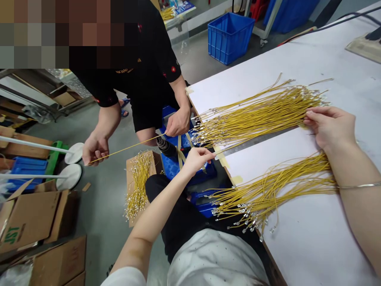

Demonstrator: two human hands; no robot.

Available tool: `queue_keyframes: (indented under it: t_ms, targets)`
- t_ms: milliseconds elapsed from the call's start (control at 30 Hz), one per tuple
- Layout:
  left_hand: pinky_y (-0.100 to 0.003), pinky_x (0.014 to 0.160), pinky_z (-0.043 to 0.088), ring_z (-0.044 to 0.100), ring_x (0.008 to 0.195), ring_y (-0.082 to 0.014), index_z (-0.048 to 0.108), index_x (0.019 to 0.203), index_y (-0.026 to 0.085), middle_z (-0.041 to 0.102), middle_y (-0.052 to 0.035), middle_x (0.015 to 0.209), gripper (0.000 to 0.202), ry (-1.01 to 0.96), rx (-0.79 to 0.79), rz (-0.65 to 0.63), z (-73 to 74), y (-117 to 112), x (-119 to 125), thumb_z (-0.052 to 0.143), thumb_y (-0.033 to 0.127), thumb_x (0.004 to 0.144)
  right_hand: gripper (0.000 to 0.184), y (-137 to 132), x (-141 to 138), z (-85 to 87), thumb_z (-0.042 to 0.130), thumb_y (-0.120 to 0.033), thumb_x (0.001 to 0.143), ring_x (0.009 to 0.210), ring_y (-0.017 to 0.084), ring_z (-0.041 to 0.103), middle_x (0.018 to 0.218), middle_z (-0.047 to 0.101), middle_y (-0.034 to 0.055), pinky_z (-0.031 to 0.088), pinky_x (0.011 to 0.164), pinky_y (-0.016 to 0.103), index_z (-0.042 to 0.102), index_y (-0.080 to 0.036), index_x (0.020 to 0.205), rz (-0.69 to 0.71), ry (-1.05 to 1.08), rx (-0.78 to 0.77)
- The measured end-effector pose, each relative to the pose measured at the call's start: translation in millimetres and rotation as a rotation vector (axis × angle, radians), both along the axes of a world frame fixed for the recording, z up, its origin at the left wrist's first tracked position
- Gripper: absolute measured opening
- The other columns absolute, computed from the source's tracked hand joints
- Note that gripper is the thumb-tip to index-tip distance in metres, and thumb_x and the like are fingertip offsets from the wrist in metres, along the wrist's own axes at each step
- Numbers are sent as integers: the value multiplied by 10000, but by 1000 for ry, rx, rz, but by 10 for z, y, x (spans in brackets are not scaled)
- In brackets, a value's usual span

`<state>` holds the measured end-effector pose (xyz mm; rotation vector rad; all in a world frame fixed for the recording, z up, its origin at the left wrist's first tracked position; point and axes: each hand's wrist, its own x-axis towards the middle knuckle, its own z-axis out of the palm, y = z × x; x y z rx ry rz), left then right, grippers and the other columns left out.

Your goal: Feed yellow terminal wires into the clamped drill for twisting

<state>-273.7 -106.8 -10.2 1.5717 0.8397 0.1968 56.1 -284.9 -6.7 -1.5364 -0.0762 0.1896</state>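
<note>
- The right hand (pixel 330 128) lies open and flat on a bundle of yellow wires (pixel 258 115) on the white tabletop (pixel 297 59).
- The left hand (pixel 198 159) is narrow near the wire ends; I cannot tell if it holds something.
- A second bundle (pixel 268 194) lies below, its metal terminals near the edge.
- A co-worker's hands (pixel 178 123) pull one yellow wire (pixel 127 147) straight.

White dotted top (pixel 214 258), black pants (pixel 178 214) (thin silver bangle (pixel 360 185)).
</note>
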Motion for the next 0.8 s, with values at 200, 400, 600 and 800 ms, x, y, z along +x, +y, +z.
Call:
queue_keyframes:
  t_ms: [200,400,600,800]
  targets:
    - [-248,545,312,439,518,-95,689,605,136,592,-14,527,343,14,-18,3,39,-7,1,750,472,647,218,-3,9,-11,629,116,711,540,44,596,721,641,15,528,508,97,641,-99,680,1,-2,7]
    - [-247,532,303,432,524,-95,688,615,140,585,-14,547,400,28,-28,-5,43,-9,-7,762,532,640,209,-6,4,-6,633,114,719,523,40,591,711,640,13,529,511,97,648,-94,695,5,-14,-21]
    - [-234,496,265,386,497,-74,721,676,134,609,-14,570,398,30,-64,-11,42,-7,-43,767,529,655,190,22,-54,45,640,96,736,466,43,566,661,622,5,492,448,96,652,-91,707,-6,-36,-109]
    - [-232,486,256,373,500,-70,733,701,121,653,-40,626,361,23,-89,-36,51,25,-63,744,481,673,197,24,-81,61,644,88,741,445,59,565,634,614,-3,479,416,113,646,-104,700,-10,-30,-132]
